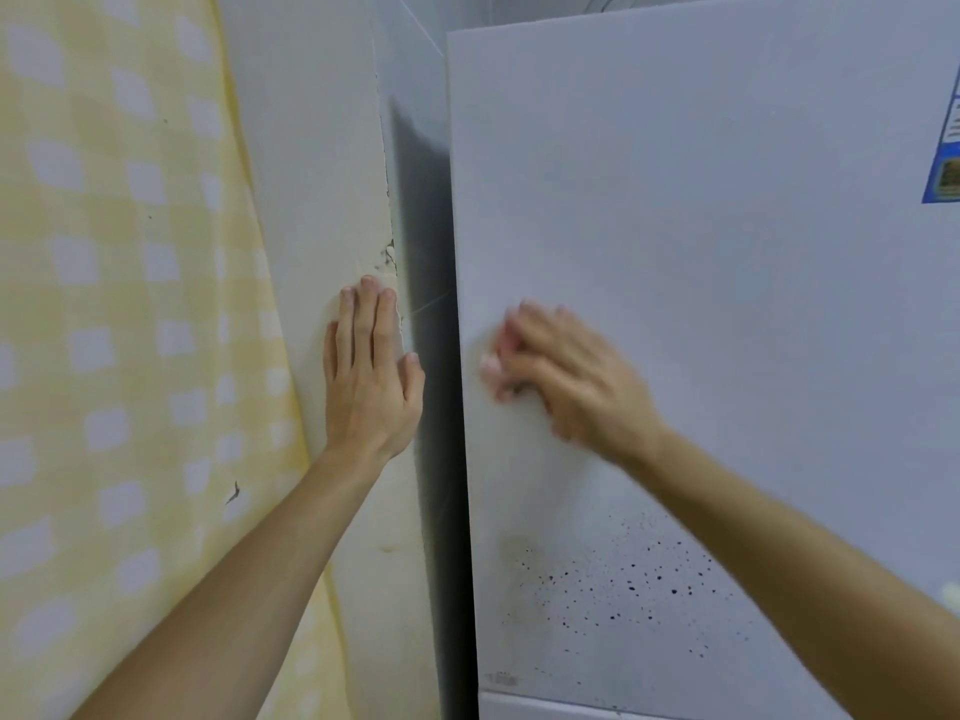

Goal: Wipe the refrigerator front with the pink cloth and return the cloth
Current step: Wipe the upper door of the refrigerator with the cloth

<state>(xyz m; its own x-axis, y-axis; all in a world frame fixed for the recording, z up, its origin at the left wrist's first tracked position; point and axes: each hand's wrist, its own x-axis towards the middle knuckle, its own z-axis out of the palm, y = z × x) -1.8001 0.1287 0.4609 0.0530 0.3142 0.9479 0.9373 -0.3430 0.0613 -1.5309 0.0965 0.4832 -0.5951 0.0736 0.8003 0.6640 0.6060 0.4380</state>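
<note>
The pink cloth (503, 346) is on the refrigerator front (701, 226), near the door's left edge and about halfway up the visible panel. It is bunched under the right hand (566, 376), and only small pink patches show between the fingers. That hand is blurred, but its fingers look curled over the cloth, pressing it against the white door. The left hand (371, 376) lies flat on the cream wall (311, 174) just beside the refrigerator, its fingers straight and close together and the thumb at the wall's chipped corner. A dark gap (431, 387) separates the wall from the refrigerator. Below the right hand, dark specks (623, 589) dot the lower part of the door. A blue-edged sticker (945, 148) sits at the door's upper right. A yellow checked curtain (104, 304) hangs to the left of the wall.
</note>
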